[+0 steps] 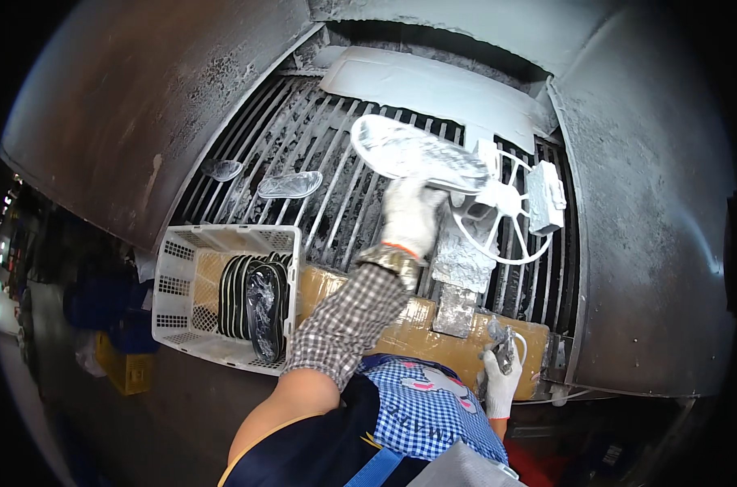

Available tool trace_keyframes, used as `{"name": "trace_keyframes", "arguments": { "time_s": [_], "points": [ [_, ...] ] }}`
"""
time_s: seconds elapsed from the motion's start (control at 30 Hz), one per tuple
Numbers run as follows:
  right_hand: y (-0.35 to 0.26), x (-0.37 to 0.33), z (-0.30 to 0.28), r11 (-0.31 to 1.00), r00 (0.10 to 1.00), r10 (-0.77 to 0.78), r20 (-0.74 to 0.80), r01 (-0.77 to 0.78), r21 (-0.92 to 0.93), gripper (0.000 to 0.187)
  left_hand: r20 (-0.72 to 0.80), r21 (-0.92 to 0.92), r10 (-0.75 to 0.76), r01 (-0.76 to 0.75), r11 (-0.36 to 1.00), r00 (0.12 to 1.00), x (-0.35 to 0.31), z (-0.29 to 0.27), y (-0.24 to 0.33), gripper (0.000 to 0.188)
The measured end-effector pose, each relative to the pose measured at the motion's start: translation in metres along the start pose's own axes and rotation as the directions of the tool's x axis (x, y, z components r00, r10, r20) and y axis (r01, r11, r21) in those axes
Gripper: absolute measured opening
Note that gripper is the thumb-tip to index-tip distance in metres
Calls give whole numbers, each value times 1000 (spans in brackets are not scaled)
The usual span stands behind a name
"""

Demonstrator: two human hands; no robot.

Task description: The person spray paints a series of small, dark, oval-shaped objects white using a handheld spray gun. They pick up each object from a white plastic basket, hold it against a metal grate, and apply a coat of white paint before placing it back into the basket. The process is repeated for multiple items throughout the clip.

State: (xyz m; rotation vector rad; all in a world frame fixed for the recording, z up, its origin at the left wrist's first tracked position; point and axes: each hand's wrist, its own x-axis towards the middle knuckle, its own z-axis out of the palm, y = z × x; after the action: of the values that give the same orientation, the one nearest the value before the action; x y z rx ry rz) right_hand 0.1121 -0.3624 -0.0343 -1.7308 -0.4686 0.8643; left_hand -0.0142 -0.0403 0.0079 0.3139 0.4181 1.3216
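Observation:
My left hand [409, 217], in a white glove with an orange cuff, is closed on the near edge of a large shoe sole [409, 150] dusted with white. Its fingers are partly hidden by the sole and slightly blurred. The sole's right end lies over the hub of a white-crusted spoked wheel [508, 201]. Low at the right, my right hand [502, 380], also gloved, is wrapped round a grey metal spray gun [502, 341] with a pale hose beside it. Two smaller greyish soles [290, 185] [222, 170] lie on the slatted grate to the left.
A white plastic crate [174, 280] at the left holds several dark soles [263, 312] standing in a row. Metal side walls [644, 243] enclose the grate [336, 178]. A white-coated board [433, 85] lies at the back. Brown cardboard [409, 325] covers the front ledge.

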Motion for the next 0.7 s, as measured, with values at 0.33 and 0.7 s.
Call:
{"name": "trace_keyframes", "arguments": {
  "time_s": [0.33, 0.7],
  "points": [
    [-1, 9, 17, 994, 998, 51, 26, -48, -99, 31, -458, -130, -300, 271, 954, 837, 27, -259, -38, 33],
    [7, 8, 17, 981, 997, 79, 17, -75, -178, 38, -425, 39, -261, 306, 951, 867, 68, -269, -50, 39]
  ]
}}
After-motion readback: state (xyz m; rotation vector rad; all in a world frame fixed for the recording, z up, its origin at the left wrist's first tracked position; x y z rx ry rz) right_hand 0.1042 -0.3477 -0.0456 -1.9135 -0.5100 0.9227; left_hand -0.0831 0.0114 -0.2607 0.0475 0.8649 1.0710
